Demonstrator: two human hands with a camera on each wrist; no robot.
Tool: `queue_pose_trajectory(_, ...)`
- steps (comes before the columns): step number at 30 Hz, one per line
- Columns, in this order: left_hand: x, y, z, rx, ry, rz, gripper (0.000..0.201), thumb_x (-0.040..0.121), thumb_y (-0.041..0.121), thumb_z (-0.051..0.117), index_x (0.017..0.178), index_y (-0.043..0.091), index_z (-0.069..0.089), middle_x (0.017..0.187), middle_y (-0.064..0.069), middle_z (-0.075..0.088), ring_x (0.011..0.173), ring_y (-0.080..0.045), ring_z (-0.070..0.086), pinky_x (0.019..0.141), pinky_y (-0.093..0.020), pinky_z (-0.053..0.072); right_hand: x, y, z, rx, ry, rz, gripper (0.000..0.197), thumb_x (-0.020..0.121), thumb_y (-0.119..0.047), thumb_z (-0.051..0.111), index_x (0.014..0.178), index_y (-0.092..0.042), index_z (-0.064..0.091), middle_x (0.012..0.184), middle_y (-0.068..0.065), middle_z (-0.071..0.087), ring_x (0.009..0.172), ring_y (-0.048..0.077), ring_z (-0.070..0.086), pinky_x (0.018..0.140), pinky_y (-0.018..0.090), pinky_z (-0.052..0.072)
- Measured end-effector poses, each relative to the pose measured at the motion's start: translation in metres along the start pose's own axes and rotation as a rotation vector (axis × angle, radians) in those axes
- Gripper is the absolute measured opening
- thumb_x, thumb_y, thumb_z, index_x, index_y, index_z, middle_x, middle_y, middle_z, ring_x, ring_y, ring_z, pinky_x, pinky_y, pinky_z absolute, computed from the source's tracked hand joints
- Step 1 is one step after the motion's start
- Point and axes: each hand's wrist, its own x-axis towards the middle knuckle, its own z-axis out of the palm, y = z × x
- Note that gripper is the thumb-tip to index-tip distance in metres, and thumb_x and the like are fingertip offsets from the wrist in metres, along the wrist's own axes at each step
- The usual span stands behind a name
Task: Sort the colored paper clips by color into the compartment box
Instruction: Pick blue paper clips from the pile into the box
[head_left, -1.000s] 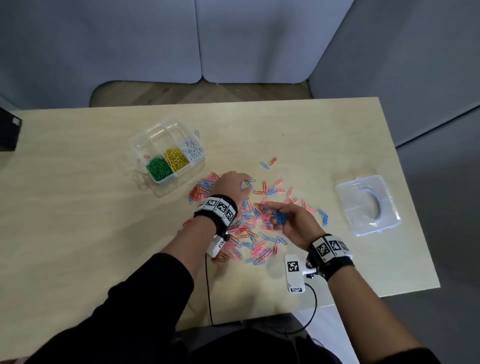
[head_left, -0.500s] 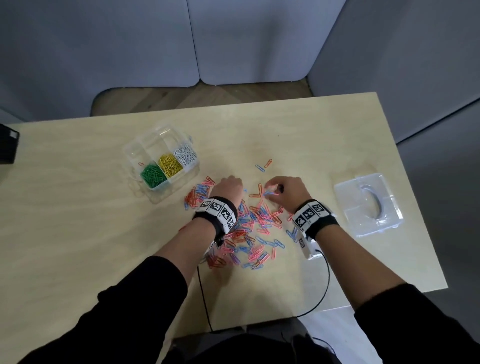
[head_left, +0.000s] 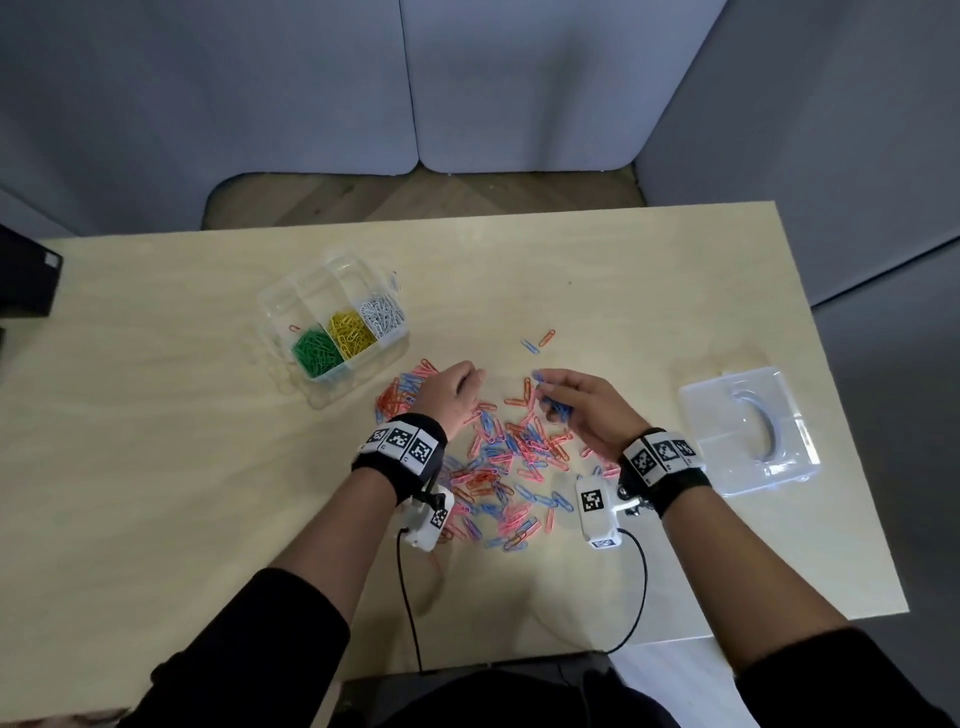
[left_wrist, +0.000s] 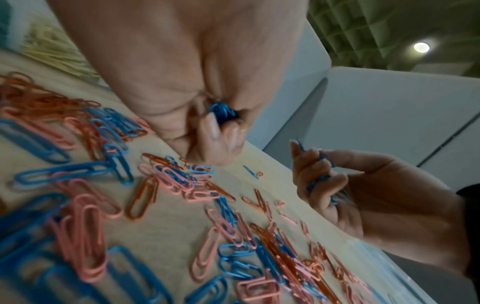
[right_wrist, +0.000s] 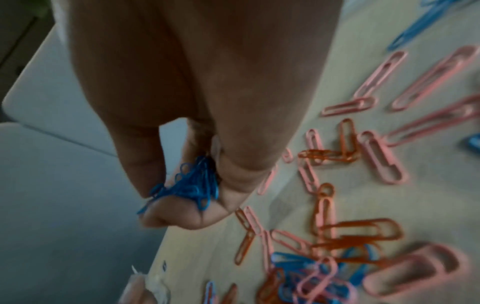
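The clear compartment box (head_left: 283, 306) stands at the back left, with green (head_left: 316, 352), yellow (head_left: 350, 330) and white clips (head_left: 382, 312) in its front cells and one red clip (head_left: 294, 328) behind. A loose pile of blue, pink and orange clips (head_left: 511, 457) lies mid-table. My left hand (head_left: 467, 385) hovers over the pile's left side, its fingers curled round a few blue clips (left_wrist: 222, 113). My right hand (head_left: 550, 389) is raised over the pile's right side and grips a bunch of blue clips (right_wrist: 192, 185), with one more pinched at its fingertips (left_wrist: 298, 147).
The box's clear lid (head_left: 748, 431) lies flat at the right of the table. A blue and an orange clip (head_left: 537, 340) lie apart behind the pile. A black object (head_left: 26, 280) sits at the table's left edge. Grey partition panels stand behind the table.
My right hand reached forward into the pile, then lifted and turned palm-up again with another blue clip at its fingertips. The left hand stayed over the pile's left side.
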Motion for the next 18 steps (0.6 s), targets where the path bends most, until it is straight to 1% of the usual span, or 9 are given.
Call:
queue_pose_trajectory(3,-0.009,-0.001,-0.005,-0.225,-0.044,-0.086,0.029,0.105,0.016,0.038,0.084,-0.002,0.048,0.058,-0.004,0.038,0.038,-0.005,0.031,0.041,-0.018,0.026,0.006,-0.014,0.009,0.173,-0.058,0.067,0.020,0.098,0.000,0.046,0.109,0.002,0.062,0.083,0.009,0.061,0.069,0.016,0.057,0.058,0.022,0.044)
queue_pose_trajectory(5,-0.013,-0.007,-0.010,-0.264,-0.024,-0.127,0.029,0.106,0.014,0.036,0.103,-0.001,0.061,0.063,-0.005,0.047,0.042,-0.007,0.034,0.042,-0.019,0.025,0.014,-0.021,0.012,0.235,-0.042,0.117,0.018,0.099,-0.012,0.047,0.095,-0.002,0.062,0.078,0.007,0.059,0.063,0.015,0.055,0.053,0.020,0.043)
queue_pose_trajectory(7,-0.016,-0.015,-0.016,-0.287,0.005,-0.180,0.031,0.105,0.009,0.035,0.112,0.006,0.065,0.066,-0.007,0.050,0.047,-0.011,0.034,0.043,-0.021,0.026,0.024,-0.025,0.014,0.176,0.021,0.141,0.024,0.098,-0.021,0.052,0.076,-0.011,0.055,0.065,0.002,0.052,0.053,0.012,0.047,0.045,0.019,0.035)
queue_pose_trajectory(9,-0.018,-0.021,-0.022,-0.263,0.095,-0.215,0.037,0.101,0.003,0.034,0.109,0.013,0.068,0.070,-0.018,0.054,0.052,-0.021,0.042,0.048,-0.025,0.037,0.033,-0.026,0.013,0.033,0.087,0.140,0.028,0.095,-0.016,0.056,0.069,-0.018,0.045,0.059,0.000,0.039,0.046,0.011,0.034,0.042,0.020,0.022)
queue_pose_trajectory(10,-0.020,-0.021,-0.025,-0.192,0.175,-0.220,0.039,0.098,0.003,0.035,0.107,0.015,0.070,0.080,-0.023,0.062,0.060,-0.028,0.052,0.056,-0.032,0.045,0.036,-0.026,0.013,-0.041,0.104,0.131,0.029,0.092,-0.010,0.056,0.068,-0.018,0.042,0.060,0.001,0.034,0.045,0.011,0.030,0.043,0.021,0.019)
queue_pose_trajectory(11,-0.021,-0.021,-0.030,-0.100,0.257,-0.225,0.038,0.096,0.005,0.036,0.105,0.015,0.073,0.092,-0.021,0.068,0.072,-0.032,0.060,0.066,-0.036,0.049,0.038,-0.027,0.013,-0.105,0.112,0.121,0.031,0.090,-0.005,0.055,0.067,-0.018,0.040,0.061,0.002,0.031,0.045,0.012,0.027,0.043,0.022,0.017)
queue_pose_trajectory(12,-0.022,-0.021,-0.034,-0.016,0.320,-0.228,0.037,0.096,0.008,0.038,0.101,0.016,0.074,0.100,-0.014,0.072,0.081,-0.029,0.064,0.072,-0.034,0.050,0.040,-0.027,0.013,-0.159,0.117,0.117,0.032,0.089,-0.003,0.054,0.065,-0.018,0.039,0.062,0.002,0.030,0.046,0.012,0.026,0.042,0.022,0.018)
queue_pose_trajectory(15,-0.021,-0.015,-0.043,0.172,0.407,-0.228,0.028,0.095,0.015,0.046,0.091,0.025,0.072,0.088,0.006,0.069,0.065,-0.009,0.058,0.059,-0.023,0.040,0.044,-0.026,0.011,-0.397,0.174,0.067,0.031,0.089,-0.008,0.065,0.062,-0.015,0.050,0.055,-0.001,0.037,0.045,0.013,0.032,0.043,0.021,0.027)
queue_pose_trajectory(18,-0.018,-0.012,-0.048,0.339,0.432,-0.205,0.010,0.090,0.023,0.061,0.089,0.026,0.070,0.078,0.007,0.067,0.069,-0.013,0.059,0.064,-0.023,0.047,0.055,-0.028,0.006,-0.830,0.303,-0.100,0.020,0.077,-0.025,0.083,0.071,-0.020,0.065,0.055,-0.005,0.054,0.046,0.008,0.049,0.050,0.019,0.040)
